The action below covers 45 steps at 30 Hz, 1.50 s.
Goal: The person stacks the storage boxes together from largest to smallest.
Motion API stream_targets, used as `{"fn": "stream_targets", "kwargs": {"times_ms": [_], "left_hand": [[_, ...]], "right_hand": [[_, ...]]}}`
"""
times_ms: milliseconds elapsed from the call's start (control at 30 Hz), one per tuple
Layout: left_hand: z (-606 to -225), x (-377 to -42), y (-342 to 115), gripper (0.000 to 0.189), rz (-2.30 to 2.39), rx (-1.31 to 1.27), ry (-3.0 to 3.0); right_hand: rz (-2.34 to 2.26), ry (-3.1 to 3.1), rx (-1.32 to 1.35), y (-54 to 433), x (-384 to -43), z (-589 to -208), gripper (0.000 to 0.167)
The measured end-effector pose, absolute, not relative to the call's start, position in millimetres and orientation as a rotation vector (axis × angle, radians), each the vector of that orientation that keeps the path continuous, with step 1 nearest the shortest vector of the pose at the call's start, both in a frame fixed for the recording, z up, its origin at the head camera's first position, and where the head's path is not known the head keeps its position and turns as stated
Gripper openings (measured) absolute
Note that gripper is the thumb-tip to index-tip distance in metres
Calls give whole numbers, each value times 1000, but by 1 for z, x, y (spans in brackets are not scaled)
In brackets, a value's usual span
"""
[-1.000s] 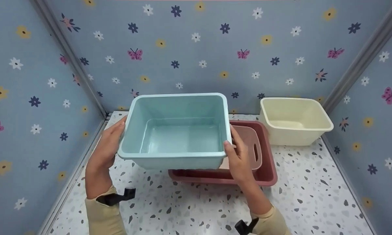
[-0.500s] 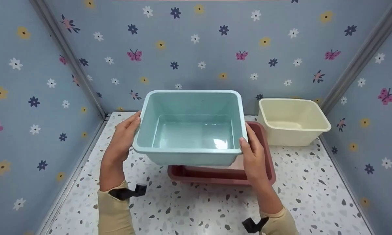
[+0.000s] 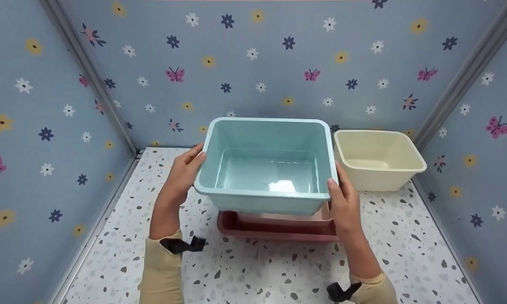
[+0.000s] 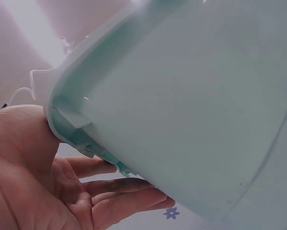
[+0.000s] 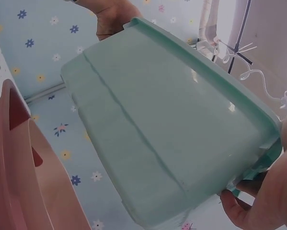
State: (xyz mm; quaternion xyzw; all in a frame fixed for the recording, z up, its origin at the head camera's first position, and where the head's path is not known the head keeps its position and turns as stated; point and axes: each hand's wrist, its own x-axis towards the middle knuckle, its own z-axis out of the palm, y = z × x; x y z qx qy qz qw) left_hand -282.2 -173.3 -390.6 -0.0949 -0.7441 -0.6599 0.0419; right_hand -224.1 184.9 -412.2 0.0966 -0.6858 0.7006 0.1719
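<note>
A light teal plastic basin [image 3: 274, 204] is held above the floor, tilted with its open side toward me and nothing inside. My left hand [image 3: 180, 174] grips its left end, fingers behind the rim, as the left wrist view shows under the basin wall [image 4: 181, 110]. At the opposite end my right hand [image 3: 345, 206] grips the rim, thumb on the front corner. Below and behind the basin, partly hidden by it, a pale pink basin [image 3: 287, 218] sits inside a larger dark red basin [image 3: 274, 235]. Both also appear beside the teal basin in the right wrist view.
To the right, a cream basin [image 3: 382, 179] stands upright on the speckled floor [image 3: 253, 274], near the back wall [image 3: 253, 71]. Flower-patterned panels enclose the left, back and right sides. Metal strips [image 3: 90, 67] run along the corners.
Both hands have carried the teal basin to the right, over the red and pink basins, covering more of them. The cream basin has stayed in place.
</note>
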Motion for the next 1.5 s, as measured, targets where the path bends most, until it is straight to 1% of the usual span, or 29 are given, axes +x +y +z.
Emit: {"fn": "stream_targets", "kwargs": {"times_ms": [467, 733, 1000, 1500], "left_hand": [[-393, -292, -144, 49, -2034, -353, -2255], [-404, -293, -135, 53, -2112, -305, -2257], [-411, -296, -130, 60, -2199, -347, -2221], [-435, -309, -120, 59, -2198, -324, -2254]], "right_hand": [[1999, -1914, 188, 209, -226, -412, 50], [1975, -1967, 135, 217, -229, -420, 49], [1933, -1988, 115, 221, -233, -426, 49], [1952, -1983, 76, 230, -245, -448, 49]]}}
